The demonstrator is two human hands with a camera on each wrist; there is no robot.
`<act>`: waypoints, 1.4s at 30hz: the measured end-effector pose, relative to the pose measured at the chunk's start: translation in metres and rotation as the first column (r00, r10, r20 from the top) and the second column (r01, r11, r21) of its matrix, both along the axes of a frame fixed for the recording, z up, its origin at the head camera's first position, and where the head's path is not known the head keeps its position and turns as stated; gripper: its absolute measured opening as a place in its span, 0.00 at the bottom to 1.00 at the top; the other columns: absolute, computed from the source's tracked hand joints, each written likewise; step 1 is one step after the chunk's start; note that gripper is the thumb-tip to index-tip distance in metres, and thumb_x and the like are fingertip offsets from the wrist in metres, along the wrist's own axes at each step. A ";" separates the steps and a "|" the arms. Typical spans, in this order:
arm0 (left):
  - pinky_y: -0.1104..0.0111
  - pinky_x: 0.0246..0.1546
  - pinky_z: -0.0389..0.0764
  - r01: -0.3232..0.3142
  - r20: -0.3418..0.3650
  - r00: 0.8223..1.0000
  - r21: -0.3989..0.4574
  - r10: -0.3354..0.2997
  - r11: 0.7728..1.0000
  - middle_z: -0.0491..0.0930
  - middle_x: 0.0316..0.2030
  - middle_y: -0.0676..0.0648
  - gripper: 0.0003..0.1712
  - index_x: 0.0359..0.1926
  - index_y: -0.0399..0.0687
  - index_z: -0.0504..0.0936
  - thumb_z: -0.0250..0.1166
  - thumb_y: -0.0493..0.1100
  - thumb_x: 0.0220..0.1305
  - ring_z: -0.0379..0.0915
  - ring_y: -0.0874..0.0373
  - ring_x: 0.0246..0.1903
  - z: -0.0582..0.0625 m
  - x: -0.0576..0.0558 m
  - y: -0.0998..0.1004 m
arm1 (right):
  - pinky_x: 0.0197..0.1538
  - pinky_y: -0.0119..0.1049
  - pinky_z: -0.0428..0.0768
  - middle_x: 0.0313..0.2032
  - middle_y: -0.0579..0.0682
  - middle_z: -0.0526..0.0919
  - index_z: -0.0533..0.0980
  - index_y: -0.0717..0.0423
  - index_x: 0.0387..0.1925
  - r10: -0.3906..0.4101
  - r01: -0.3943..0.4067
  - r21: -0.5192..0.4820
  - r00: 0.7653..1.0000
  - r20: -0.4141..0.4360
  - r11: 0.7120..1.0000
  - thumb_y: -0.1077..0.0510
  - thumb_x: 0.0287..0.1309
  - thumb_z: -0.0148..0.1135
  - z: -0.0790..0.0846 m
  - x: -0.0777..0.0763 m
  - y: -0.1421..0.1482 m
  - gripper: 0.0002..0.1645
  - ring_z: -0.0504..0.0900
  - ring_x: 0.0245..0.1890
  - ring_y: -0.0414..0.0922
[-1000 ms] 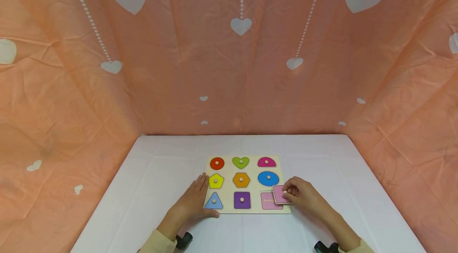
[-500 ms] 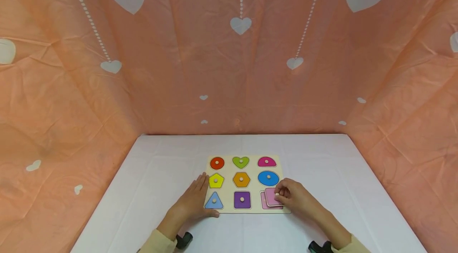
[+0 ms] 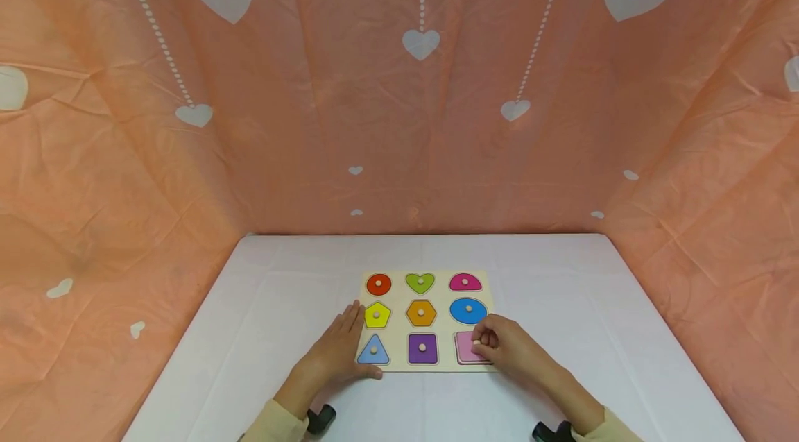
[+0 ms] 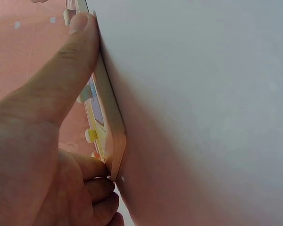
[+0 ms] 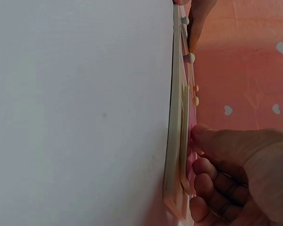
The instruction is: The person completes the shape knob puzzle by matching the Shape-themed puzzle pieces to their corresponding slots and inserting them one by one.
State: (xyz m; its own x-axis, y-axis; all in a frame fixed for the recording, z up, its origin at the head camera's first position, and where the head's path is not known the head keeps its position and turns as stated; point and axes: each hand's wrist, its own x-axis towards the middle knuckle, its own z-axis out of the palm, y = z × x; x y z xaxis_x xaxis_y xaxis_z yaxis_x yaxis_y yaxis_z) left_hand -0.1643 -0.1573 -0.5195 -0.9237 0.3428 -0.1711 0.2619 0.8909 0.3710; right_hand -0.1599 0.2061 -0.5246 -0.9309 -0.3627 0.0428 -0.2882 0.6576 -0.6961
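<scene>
A wooden knob puzzle board [image 3: 398, 324] lies on the table with several coloured shapes in it. My right hand [image 3: 512, 348] pinches the knob of a pink rectangular puzzle piece [image 3: 465, 346] over the pink slot at the board's front right corner. In the right wrist view that pink puzzle piece [image 5: 185, 141] sits slightly tilted on the board, not flush with it. My left hand [image 3: 337, 348] rests along the board's left side, fingers extended and thumb at the front edge. The left wrist view shows its thumb [image 4: 70, 56] against the board's edge.
A purple square [image 3: 422, 357] and a light blue triangle [image 3: 373, 359] fill the front row beside the pink slot. Above it lies a blue oval [image 3: 458, 311]. A white cloth [image 3: 281, 289] covers the table, and an orange curtain [image 3: 399, 150] with hearts surrounds it.
My right hand has moved left with the pink puzzle piece, from overlapping the slot's right side to nearly lined up over it. The left hand has stayed in place.
</scene>
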 end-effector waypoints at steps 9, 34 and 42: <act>0.47 0.83 0.53 0.002 0.003 1.000 0.001 -0.002 1.000 0.51 0.84 0.34 0.76 0.83 0.32 0.54 0.84 0.67 0.48 0.46 0.40 0.84 -0.001 0.000 0.000 | 0.32 0.27 0.76 0.29 0.39 0.75 0.82 0.48 0.37 -0.002 0.002 0.016 1.000 0.012 1.000 0.58 0.63 0.78 -0.001 0.000 -0.003 0.09 0.74 0.30 0.35; 0.47 0.83 0.53 0.004 0.003 1.000 0.000 -0.004 1.000 0.51 0.84 0.35 0.76 0.84 0.33 0.54 0.84 0.67 0.48 0.46 0.40 0.84 -0.001 0.000 -0.001 | 0.33 0.28 0.76 0.29 0.40 0.76 0.82 0.49 0.36 0.007 -0.008 0.026 1.000 0.019 1.000 0.55 0.63 0.79 0.000 0.001 -0.001 0.10 0.74 0.30 0.36; 0.47 0.84 0.53 0.014 -0.002 1.000 -0.026 -0.014 1.000 0.53 0.84 0.37 0.73 0.83 0.35 0.57 0.80 0.72 0.51 0.46 0.42 0.84 0.000 0.000 -0.005 | 0.37 0.30 0.80 0.32 0.38 0.78 0.83 0.44 0.37 -0.065 0.066 0.049 0.998 -0.011 0.997 0.53 0.64 0.78 0.006 -0.002 0.008 0.08 0.76 0.34 0.39</act>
